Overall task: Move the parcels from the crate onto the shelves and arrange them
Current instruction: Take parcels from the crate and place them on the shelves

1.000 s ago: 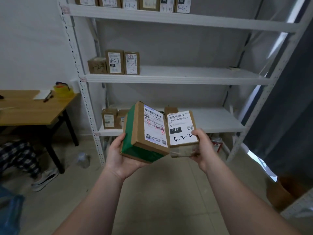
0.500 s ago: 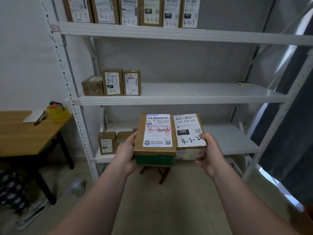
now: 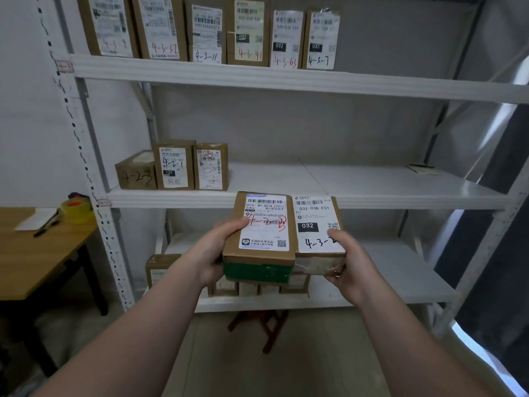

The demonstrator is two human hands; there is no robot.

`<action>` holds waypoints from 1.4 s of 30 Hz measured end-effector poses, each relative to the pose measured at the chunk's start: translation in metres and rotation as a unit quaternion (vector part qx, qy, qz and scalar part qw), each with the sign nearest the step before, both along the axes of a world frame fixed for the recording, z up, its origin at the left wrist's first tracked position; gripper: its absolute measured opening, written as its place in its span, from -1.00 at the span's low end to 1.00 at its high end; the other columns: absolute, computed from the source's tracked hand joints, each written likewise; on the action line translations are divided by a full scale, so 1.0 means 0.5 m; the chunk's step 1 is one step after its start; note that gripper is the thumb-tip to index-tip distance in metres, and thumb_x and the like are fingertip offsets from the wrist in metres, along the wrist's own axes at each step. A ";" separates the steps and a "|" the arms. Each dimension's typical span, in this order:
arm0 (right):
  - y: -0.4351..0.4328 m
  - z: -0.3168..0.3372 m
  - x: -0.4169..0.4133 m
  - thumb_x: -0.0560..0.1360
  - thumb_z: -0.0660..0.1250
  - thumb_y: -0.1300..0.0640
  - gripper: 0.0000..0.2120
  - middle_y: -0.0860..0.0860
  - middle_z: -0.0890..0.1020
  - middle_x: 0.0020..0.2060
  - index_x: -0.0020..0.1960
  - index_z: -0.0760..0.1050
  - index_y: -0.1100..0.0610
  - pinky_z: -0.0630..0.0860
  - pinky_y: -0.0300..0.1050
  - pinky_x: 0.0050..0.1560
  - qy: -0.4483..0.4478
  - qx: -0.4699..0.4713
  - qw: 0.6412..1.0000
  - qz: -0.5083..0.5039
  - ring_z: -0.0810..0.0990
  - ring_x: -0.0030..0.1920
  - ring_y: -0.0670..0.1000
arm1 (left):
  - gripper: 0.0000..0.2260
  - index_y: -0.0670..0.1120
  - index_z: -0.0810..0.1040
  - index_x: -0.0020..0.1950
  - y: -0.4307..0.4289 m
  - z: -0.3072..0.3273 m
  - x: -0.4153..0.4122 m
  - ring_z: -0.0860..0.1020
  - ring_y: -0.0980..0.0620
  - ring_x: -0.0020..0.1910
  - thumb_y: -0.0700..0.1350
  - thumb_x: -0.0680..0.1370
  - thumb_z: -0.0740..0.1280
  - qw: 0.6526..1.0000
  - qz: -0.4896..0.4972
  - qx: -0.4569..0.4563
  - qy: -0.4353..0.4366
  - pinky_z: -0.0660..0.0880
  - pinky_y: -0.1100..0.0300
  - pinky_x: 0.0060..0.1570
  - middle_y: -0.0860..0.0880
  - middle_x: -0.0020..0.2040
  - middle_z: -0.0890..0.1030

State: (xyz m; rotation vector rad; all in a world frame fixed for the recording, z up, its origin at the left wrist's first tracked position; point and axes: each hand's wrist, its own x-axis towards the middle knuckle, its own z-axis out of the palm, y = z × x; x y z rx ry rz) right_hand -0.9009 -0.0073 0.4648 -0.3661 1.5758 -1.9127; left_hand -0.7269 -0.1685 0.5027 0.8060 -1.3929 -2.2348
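The left hand [image 3: 210, 255] grips the green-taped parcel [image 3: 263, 224] by its 9 o'clock edge, thumb on the label. The right hand [image 3: 353, 270] clasps the white-labelled parcel [image 3: 315, 222], which touches the first at its 3 o'clock side. Both hang in front of the middle shelf [image 3: 372, 200]. At 10 o'clock from them, three boxes [image 3: 174, 167] stand on that shelf. The lower boxes [image 3: 246, 289] at 6 o'clock are mostly hidden, perhaps four.

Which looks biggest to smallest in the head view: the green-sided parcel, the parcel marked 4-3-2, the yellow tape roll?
Largest: green-sided parcel.
Then: parcel marked 4-3-2.
Smallest: yellow tape roll.
Both parcels are nearer the camera; real sizes unsure.
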 end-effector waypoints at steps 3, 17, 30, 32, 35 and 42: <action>-0.031 0.039 -0.063 0.55 0.27 0.04 -0.80 0.04 0.72 -0.11 0.12 0.56 0.05 0.50 -0.06 -0.05 0.014 -0.007 1.000 0.024 0.63 -0.10 0.04 | -0.37 -0.10 0.38 0.40 -0.032 0.031 -0.057 0.70 -0.15 -0.12 -0.11 0.35 0.46 0.999 0.002 -0.035 0.012 0.65 0.04 -0.28 -0.22 0.03 0.69; -0.206 0.170 -0.369 0.32 0.32 0.05 -0.36 0.11 0.68 0.02 0.40 0.36 0.11 0.43 -0.20 -0.34 0.148 0.029 0.987 0.051 0.65 -0.16 0.04 | -0.63 -0.15 0.52 0.25 -0.162 0.143 -0.308 0.69 -0.08 -0.02 -0.09 0.49 0.45 0.978 0.060 -0.197 -0.034 0.59 -0.01 0.03 -0.10 -0.03 0.72; -0.378 0.169 -0.399 0.05 0.37 -0.04 -0.12 0.05 0.52 0.18 0.38 0.32 -0.05 0.54 0.08 0.17 0.220 0.107 0.965 -0.099 0.56 0.12 0.13 | 0.16 0.24 -0.04 0.56 -0.357 0.178 -0.409 0.54 -0.22 0.21 -0.32 0.23 0.60 0.925 -0.007 -0.362 -0.116 0.51 -0.22 0.19 -0.15 0.36 0.43; -0.406 0.165 -0.401 0.02 0.37 -0.08 -0.09 0.08 0.52 0.20 0.39 0.31 -0.06 0.53 0.12 0.19 0.231 0.135 0.956 -0.123 0.55 0.14 0.16 | 0.11 0.18 -0.01 0.58 -0.385 0.180 -0.424 0.54 -0.18 0.20 -0.33 0.27 0.58 0.906 -0.039 -0.397 -0.140 0.51 -0.17 0.22 -0.14 0.36 0.45; -0.442 0.158 -0.403 0.00 0.37 -0.13 -0.04 0.10 0.50 0.24 0.41 0.30 -0.08 0.50 0.13 0.21 0.242 0.168 0.944 -0.149 0.50 0.21 0.20 | 0.04 0.05 0.02 0.58 -0.417 0.174 -0.445 0.48 -0.13 0.28 -0.31 0.30 0.58 0.859 -0.075 -0.473 -0.181 0.47 -0.01 0.27 -0.11 0.39 0.42; -0.499 0.151 -0.401 0.03 0.36 -0.18 -0.05 0.10 0.51 0.23 0.43 0.34 -0.07 0.52 0.09 0.20 0.273 0.190 0.922 -0.199 0.51 0.20 0.18 | -0.17 -0.15 0.26 0.45 -0.487 0.179 -0.487 0.42 -0.10 0.28 -0.08 0.30 0.62 0.702 -0.114 -0.643 -0.283 0.41 0.11 0.17 -0.11 0.31 0.40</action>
